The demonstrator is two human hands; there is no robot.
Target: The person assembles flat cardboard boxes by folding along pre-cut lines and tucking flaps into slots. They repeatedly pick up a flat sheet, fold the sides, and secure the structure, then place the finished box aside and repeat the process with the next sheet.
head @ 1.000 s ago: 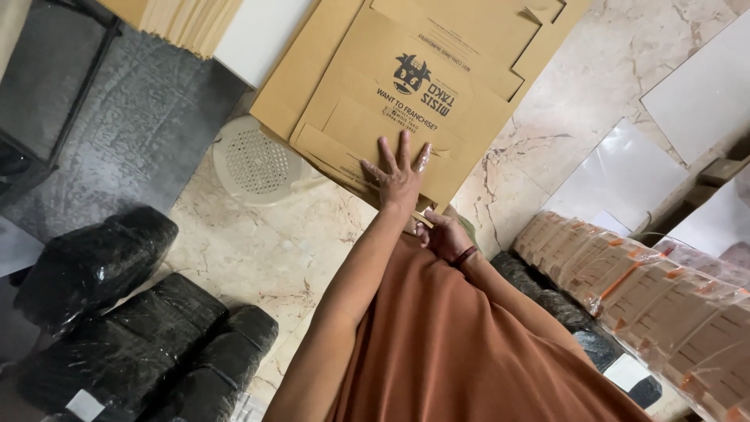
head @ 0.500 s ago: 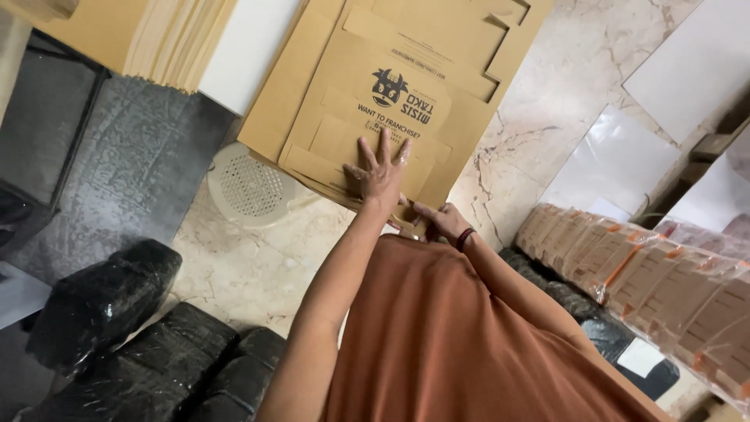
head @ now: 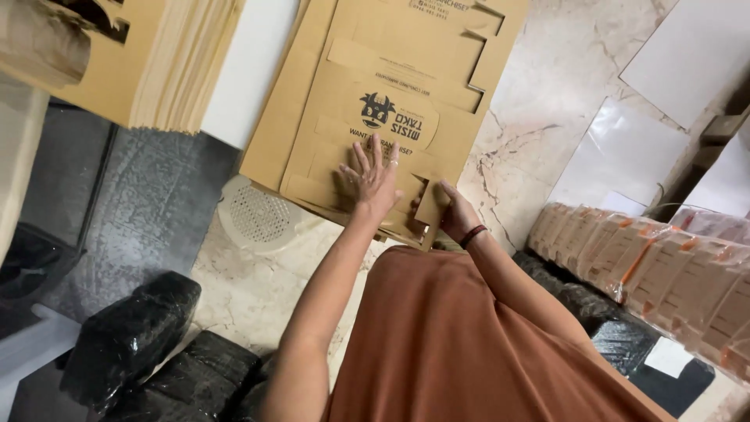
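Observation:
A flat brown die-cut cardboard blank [head: 391, 101] with a dark printed mark lies on top of a pile of the same blanks on the marble floor. My left hand [head: 369, 178] presses flat on its near part, fingers spread. My right hand [head: 451, 212], a dark band on the wrist, pinches a small flap [head: 431, 205] at the near edge and lifts it upright. My orange-clad lap [head: 461, 344] fills the bottom of the view.
A white perforated round disc [head: 254, 215] lies left of the pile. Black wrapped bundles [head: 133, 336] sit at the lower left. A tall stack of cardboard [head: 148, 62] stands at the upper left. Wrapped brown packs [head: 672, 273] line the right, white sheets [head: 617, 156] behind.
The view has come closer to the cardboard pile. My left hand stays flat on the blank, and my right hand has moved up to the near flap and taken hold of it.

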